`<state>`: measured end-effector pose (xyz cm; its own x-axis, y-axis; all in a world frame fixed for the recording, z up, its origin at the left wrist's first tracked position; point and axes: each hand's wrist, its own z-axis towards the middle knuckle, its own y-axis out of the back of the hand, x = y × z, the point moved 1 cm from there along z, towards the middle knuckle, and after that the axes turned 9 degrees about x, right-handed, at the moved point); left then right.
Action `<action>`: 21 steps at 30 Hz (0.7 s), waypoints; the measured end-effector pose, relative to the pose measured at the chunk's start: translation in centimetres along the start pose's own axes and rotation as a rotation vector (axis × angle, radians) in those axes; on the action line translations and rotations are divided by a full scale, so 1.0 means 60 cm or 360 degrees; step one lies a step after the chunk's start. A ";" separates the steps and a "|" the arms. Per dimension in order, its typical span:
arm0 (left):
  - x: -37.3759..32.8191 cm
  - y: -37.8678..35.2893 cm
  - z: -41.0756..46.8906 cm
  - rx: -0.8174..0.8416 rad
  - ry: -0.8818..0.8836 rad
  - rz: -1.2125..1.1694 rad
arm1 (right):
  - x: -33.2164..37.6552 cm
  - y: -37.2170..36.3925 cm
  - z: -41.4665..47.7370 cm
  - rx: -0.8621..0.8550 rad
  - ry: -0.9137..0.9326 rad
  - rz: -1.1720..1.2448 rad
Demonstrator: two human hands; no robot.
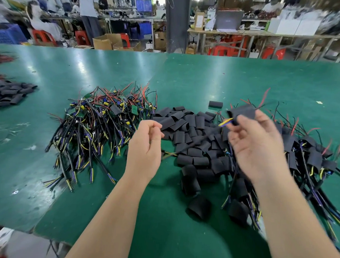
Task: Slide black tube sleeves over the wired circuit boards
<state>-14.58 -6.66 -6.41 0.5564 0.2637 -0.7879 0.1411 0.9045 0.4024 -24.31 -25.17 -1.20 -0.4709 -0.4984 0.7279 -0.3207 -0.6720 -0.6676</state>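
Head view: your right hand [256,144] pinches a black tube sleeve [244,112] above the worktop [186,80]. Its cable [192,141] runs down-left toward your left hand [145,145], the nearer one. Left fingers are curled; whether they grip it, cannot tell.

A tangle of bare wired circuit boards [105,114], green with black, red, yellow and blue leads, is heaped left of centre. Loose black tube sleeves [192,137], short and flattened, are piled just beside it. At the right, sleeved boards [310,154] are heaped. One sleeve [244,112] is held raised in the right hand [258,144], with yellow and blue wires showing at its end.
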 end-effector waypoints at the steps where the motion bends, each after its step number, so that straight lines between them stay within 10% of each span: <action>1: 0.003 0.004 0.003 -0.0092 0.0074 0.0152 | 0.014 0.012 0.005 -0.0074 0.0103 -0.0094; 9: 0.040 0.038 0.010 -0.0217 0.0873 0.1002 | 0.038 0.081 0.026 -0.0721 0.0164 -0.2121; 15: 0.058 0.036 0.012 0.0104 0.1061 0.1206 | 0.014 0.049 0.013 -0.0214 0.0307 -0.2298; 21: 0.058 0.053 0.017 -0.0162 0.0963 0.1094 | -0.005 0.049 0.009 -0.0147 0.0077 -0.2505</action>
<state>-11.37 -3.21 -7.42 -0.0361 0.8585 -0.5116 -0.1508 0.5014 0.8520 -24.68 -27.29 -3.31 0.3453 0.6579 0.6693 -0.5406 -0.4435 0.7149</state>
